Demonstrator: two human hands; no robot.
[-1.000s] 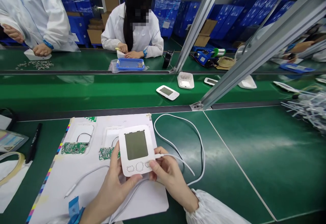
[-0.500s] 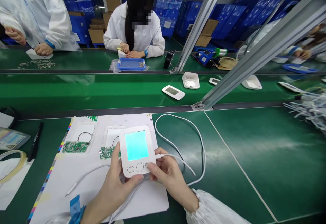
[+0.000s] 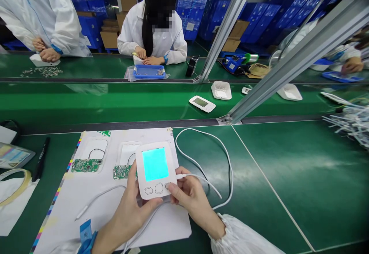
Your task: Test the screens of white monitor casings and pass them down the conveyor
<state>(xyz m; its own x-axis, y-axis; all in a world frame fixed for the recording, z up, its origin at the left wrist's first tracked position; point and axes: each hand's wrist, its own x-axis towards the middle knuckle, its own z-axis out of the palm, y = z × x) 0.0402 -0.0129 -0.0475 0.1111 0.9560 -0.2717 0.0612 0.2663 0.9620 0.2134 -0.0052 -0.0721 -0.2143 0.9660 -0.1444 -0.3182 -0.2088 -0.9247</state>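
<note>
Between my hands is a white square device (image 3: 158, 170) with a lit cyan screen and three outlined buttons below it. My left hand (image 3: 134, 204) grips its left side and lower edge. My right hand (image 3: 188, 194) holds the lower right corner, thumb on the right button, beside the white cable (image 3: 227, 161) plugged into that side. Under the device lies a white sheet (image 3: 95, 192) with a colour-striped edge. On the sheet, a green circuit board (image 3: 86, 165) lies at the left in a white casing; another circuit board (image 3: 121, 172) is partly covered by the device.
Beyond the bench runs a green conveyor (image 3: 138, 104) carrying a white panel (image 3: 202, 104) and a white shell (image 3: 221, 90). A metal post (image 3: 276, 61) slants across the right. Tape (image 3: 17, 188) and a black marker (image 3: 41, 159) lie left. Co-workers sit and stand opposite.
The panels and shells on the conveyor have shifted slightly to the right. At the left, a co-worker's hand has moved in to the other hand. My hands and the device have barely moved.
</note>
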